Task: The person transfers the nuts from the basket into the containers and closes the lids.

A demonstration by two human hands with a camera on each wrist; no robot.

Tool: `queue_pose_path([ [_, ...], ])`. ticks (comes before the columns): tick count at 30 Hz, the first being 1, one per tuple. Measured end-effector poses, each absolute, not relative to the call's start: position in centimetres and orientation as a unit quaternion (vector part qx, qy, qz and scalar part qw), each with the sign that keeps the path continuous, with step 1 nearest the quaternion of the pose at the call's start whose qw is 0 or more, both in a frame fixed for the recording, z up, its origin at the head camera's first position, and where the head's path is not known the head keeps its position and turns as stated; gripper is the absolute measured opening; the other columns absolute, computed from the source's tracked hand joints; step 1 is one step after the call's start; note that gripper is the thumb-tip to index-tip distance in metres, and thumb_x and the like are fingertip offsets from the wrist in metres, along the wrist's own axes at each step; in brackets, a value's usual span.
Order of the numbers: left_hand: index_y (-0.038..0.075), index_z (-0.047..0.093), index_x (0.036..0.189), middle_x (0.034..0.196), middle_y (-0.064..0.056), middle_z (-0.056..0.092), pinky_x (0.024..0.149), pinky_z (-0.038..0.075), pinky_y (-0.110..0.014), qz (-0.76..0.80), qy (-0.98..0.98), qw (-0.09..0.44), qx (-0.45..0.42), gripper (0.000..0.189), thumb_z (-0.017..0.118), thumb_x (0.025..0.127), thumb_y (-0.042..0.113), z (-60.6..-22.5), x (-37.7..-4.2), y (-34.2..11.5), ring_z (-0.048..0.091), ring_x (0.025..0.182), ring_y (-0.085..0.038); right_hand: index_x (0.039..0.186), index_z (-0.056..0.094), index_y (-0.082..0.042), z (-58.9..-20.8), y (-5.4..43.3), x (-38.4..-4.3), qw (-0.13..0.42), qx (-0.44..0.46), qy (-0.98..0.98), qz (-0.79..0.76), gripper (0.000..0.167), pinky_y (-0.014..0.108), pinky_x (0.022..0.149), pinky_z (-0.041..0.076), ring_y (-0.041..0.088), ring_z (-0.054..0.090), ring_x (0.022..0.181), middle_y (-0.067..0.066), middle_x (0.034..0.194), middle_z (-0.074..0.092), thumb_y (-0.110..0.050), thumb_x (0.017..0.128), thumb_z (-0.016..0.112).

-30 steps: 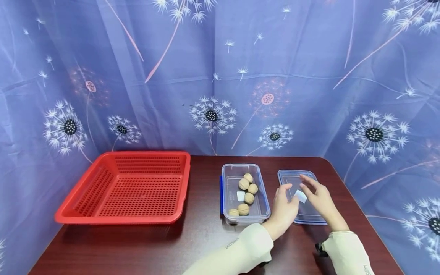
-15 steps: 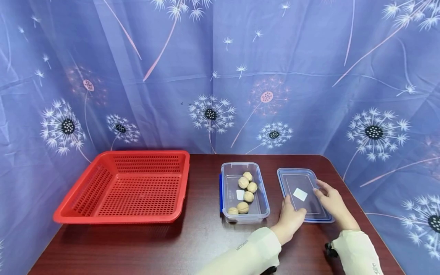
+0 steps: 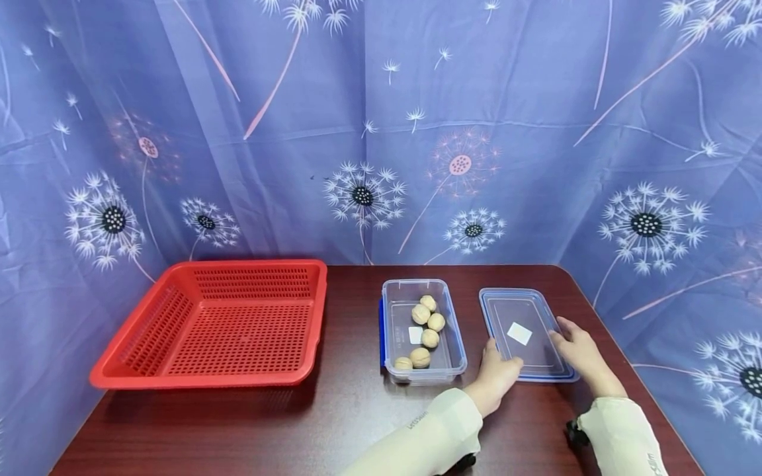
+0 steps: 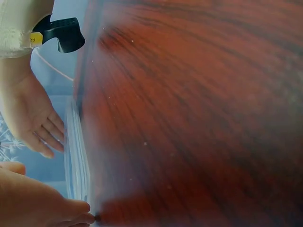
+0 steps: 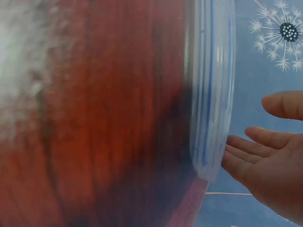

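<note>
A clear plastic lid [image 3: 526, 307] with a blue seal and a white sticker lies flat on the table at the right. My left hand [image 3: 497, 375] is at its near left edge, fingers along the side and thumb toward the front. Against the opposite long side are the fingertips of my right hand [image 3: 583, 354]. The right wrist view shows the lid's layered rim [image 5: 213, 94] edge-on, with the right fingers extended against it. In the left wrist view, the left hand [image 4: 40, 201] is partly cut off at the bottom and the right hand lies beyond the lid.
Left of the lid stands an uncovered clear plastic container [image 3: 425, 378] with several walnuts [image 3: 421, 313] inside and a blue flap [image 3: 382, 334] on its left. A large red perforated basket [image 3: 208, 380] occupies the table's left. Patterned blue cloth [image 3: 286, 198] hangs behind.
Both hands have moved from above the lid down to its two sides, spreading apart and slightly nearer the front. The lid, container and basket have stayed in place.
</note>
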State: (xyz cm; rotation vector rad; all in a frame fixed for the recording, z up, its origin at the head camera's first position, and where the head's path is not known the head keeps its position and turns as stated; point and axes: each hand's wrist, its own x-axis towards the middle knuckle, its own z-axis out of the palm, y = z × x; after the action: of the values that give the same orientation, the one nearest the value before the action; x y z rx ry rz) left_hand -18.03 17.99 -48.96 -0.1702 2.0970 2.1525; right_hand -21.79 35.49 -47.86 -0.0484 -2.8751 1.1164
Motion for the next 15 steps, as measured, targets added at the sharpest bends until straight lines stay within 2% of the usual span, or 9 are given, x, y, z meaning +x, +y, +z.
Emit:
queue_pose_path([
  [8, -0.010, 0.037, 0.138, 0.140, -0.028, 0.041, 0.110, 0.029, -0.050, 0.707, 0.700, 0.073, -0.064, 0.071, 0.063, 0.073, -0.003, -48.81, -18.05, 18.01, 0.038, 0.132, -0.039, 0.136, 0.023, 0.026, -48.33, 35.83, -21.71, 0.006, -0.026, -0.931, 0.363, 0.057, 0.058, 0.098, 0.038, 0.057, 0.042, 0.120, 0.047, 0.132, 0.032, -0.012, 0.099, 0.043],
  [15, -0.011, 0.037, 0.137, 0.139, -0.025, 0.043, 0.110, 0.030, -0.048, 0.705, 0.703, 0.073, -0.051, 0.071, 0.063, 0.071, -0.003, -48.78, -18.00, 17.88, 0.039, 0.131, -0.036, 0.138, 0.024, 0.023, -48.31, 35.88, -21.46, -0.002, -0.032, -0.926, 0.376, 0.056, 0.057, 0.100, 0.037, 0.055, 0.039, 0.124, 0.045, 0.135, 0.032, -0.014, 0.100, 0.042],
])
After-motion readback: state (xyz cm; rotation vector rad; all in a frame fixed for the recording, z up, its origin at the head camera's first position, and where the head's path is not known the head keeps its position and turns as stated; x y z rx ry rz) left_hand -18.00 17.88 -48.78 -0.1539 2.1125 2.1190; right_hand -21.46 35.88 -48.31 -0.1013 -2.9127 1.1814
